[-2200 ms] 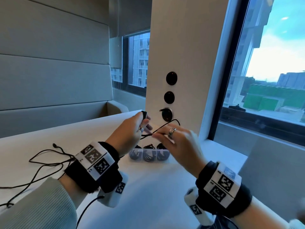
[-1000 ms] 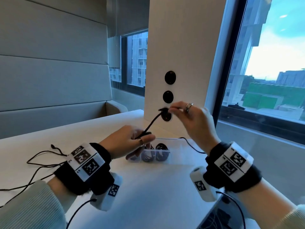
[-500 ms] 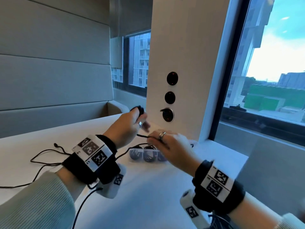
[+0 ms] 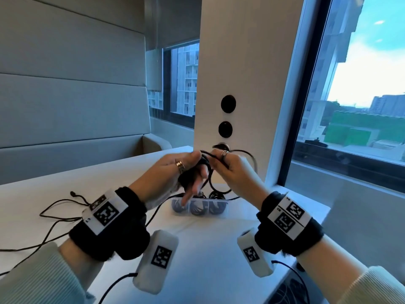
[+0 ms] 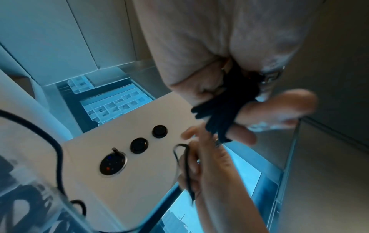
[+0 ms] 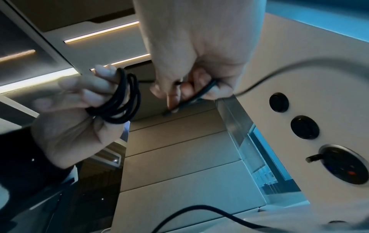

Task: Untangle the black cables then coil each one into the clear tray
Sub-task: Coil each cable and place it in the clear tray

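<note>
black cable [image 4: 205,170] sits wound in several turns around the fingers of our left hand [image 4: 175,172], held up over the white table [image 4: 208,249] in the head view, while our right hand [image 4: 232,172] just beside it pinches the free run of that cable, which loops out to the right in front of the white pillar [image 4: 241,73]. below our hands the clear tray [image 4: 198,208] rests on the table with dark coils in its compartments, partly hidden by our left fingers. a loose cable [image 4: 57,213] trails across the table to the left, well apart from the tray. three round black sockets [image 4: 228,103] sit in a column on the pillar, the lowest one behind our knuckles. from the left wrist, the cable [image 5: 223,110] wraps tightly over our left fingers [image 5: 279,107], which lie extended rather than clenched, and our right hand [image 5: 201,157] holds a thin strand beside the sockets [image 5: 139,145]. from the right wrist, our left hand [image 6: 79,113] carries the coil [image 6: 121,100] around its spread fingers, and our right fingers [image 6: 189,88] are curled, nipping the cable end; another cable [image 6: 209,211] arcs across the bottom, blurred.
</note>
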A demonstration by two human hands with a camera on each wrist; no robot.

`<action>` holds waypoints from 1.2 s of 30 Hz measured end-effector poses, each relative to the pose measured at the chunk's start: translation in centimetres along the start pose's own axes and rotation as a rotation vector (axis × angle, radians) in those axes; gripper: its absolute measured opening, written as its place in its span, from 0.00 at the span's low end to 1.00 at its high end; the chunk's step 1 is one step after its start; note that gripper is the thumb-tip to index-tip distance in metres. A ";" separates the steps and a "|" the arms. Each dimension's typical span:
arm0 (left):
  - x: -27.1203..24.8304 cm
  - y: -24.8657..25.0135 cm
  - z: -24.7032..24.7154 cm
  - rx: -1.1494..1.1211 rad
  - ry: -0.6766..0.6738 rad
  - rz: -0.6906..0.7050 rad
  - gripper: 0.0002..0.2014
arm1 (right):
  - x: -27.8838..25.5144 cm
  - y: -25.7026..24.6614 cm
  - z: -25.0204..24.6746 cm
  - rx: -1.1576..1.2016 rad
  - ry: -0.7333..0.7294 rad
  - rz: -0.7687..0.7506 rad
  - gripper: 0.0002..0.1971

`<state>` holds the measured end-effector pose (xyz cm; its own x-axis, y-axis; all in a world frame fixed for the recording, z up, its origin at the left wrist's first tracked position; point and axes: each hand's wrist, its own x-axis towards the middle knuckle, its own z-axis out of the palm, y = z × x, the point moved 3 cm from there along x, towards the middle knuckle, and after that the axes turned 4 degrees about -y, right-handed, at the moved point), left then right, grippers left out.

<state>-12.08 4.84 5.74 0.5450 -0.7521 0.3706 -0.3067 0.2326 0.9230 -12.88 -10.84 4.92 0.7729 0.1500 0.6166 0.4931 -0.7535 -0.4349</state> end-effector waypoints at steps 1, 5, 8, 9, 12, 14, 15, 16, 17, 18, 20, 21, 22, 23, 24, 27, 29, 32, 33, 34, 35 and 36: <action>0.0 0.6 -0.2 0.004 0.054 0.024 0.23 | -0.1 0.3 0.2 0.032 -0.067 0.053 0.14; 0.1 1.5 -2.3 0.267 0.234 0.037 0.23 | -1.1 0.8 0.2 0.116 -0.301 0.197 0.13; 0.1 0.5 -3.7 0.462 0.296 0.005 0.22 | -2.3 0.7 0.3 0.212 -0.378 0.261 0.14; 0.2 0.1 -3.9 0.489 0.316 -0.003 0.22 | -2.5 0.6 0.5 0.252 -0.326 0.269 0.16; 0.4 -0.4 -4.1 0.486 0.358 -0.004 0.22 | -2.8 0.8 0.4 0.493 -0.010 0.357 0.15; 0.5 -0.4 -4.6 0.459 0.400 -0.013 0.22 | -2.8 0.9 0.0 0.788 0.085 0.417 0.11; 0.5 -0.3 -5.1 0.443 0.426 -0.015 0.23 | -2.8 0.7 -0.4 0.953 0.092 0.442 0.09; 0.6 -0.3 -5.6 0.430 0.452 -0.014 0.23 | -2.9 0.6 -0.9 1.070 0.089 0.460 0.08; 0.6 -0.3 -6.2 0.422 0.477 -0.013 0.23 | -3.0 0.6 -1.6 1.089 0.085 0.469 0.07; 0.7 -0.3 -6.8 0.413 0.503 -0.011 0.22 | -2.9 0.9 -2.3 1.013 0.091 0.477 0.07; 0.8 -0.4 -7.8 0.375 0.572 -0.003 0.23 | -2.7 1.8 -3.7 0.636 0.132 0.467 0.07; 0.8 -0.3 -8.4 0.339 0.618 0.012 0.23 | -2.5 2.3 -4.5 0.426 0.177 0.452 0.09; 0.6 -0.2 -9.1 0.292 0.677 0.029 0.23 | -2.5 3.0 -5.3 0.269 0.233 0.442 0.11; 0.3 0.0 -10.1 0.235 0.750 0.042 0.24 | -2.7 4.0 -6.2 0.194 0.293 0.455 0.14; -0.2 0.2 -11.2 0.170 0.829 0.047 0.24 | -3.2 5.4 -7.2 0.187 0.359 0.497 0.15; -2.2 0.5 -14.5 0.034 1.012 0.033 0.22 | -5.4 9.6 -10.2 0.299 0.547 0.644 0.19; -2.7 0.2 -15.6 0.041 1.034 0.012 0.22 | -6.8 11.9 -11.8 0.220 0.611 0.720 0.20; -2.2 -0.8 -14.8 0.114 0.963 -0.013 0.24 | -7.5 12.9 -11.6 -0.025 0.478 0.811 0.10; -1.8 -1.2 -14.0 0.132 0.923 -0.019 0.24 | -7.4 12.9 -10.9 -0.097 0.376 0.829 0.17; -1.3 -1.5 -12.9 0.149 0.877 -0.026 0.24 | -7.1 12.5 -10.1 -0.185 0.259 0.812 0.26; -0.9 -1.8 -11.8 0.170 0.829 -0.032 0.24 | -6.6 11.5 -9.1 -0.253 0.178 0.760 0.34; -0.5 -2.0 -10.5 0.192 0.776 -0.034 0.24 | -5.9 10.0 -8.1 -0.279 0.135 0.674 0.38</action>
<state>-3.57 11.25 4.79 0.9221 -0.0967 0.3746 -0.3709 0.0541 0.9271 -15.69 -24.48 2.26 0.8075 -0.4687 0.3581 -0.2043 -0.7917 -0.5757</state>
